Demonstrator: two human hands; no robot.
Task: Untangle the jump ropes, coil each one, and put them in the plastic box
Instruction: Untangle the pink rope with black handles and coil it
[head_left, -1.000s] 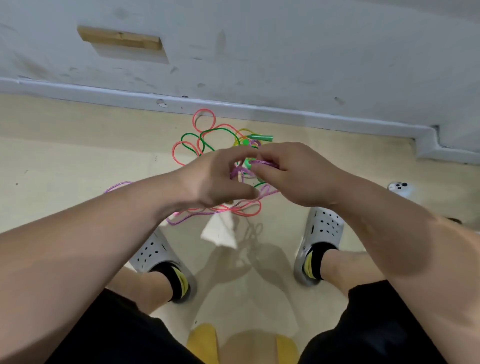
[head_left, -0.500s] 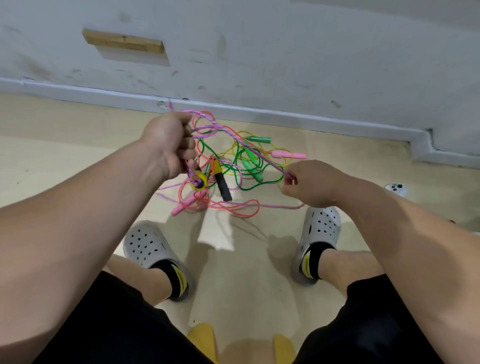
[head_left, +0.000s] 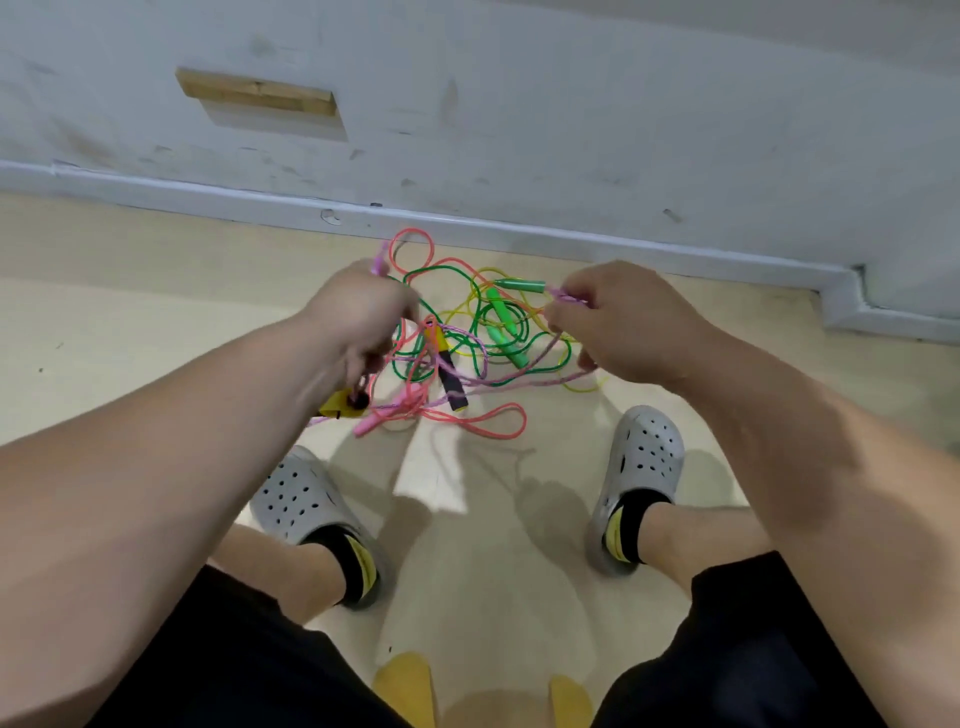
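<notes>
Grey clogs (head_left: 304, 501) on beige floor (head_left: 130, 312); wooden block (head_left: 254, 96) on white wall (head_left: 571, 104).

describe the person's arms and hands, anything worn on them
Bare throughout. The left arm and right arm show no sleeves; the left hand and right hand wear no gloves, and no watch or band shows at either wrist.

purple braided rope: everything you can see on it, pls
The purple rope is a thin lilac cord, braided-looking, slack and tangled. The left hand grips one stretch, a short loop poking above the fist; the right hand pinches another. Between them it sags through the green, yellow and coral ropes to the floor. Its handles cannot be made out.
</notes>
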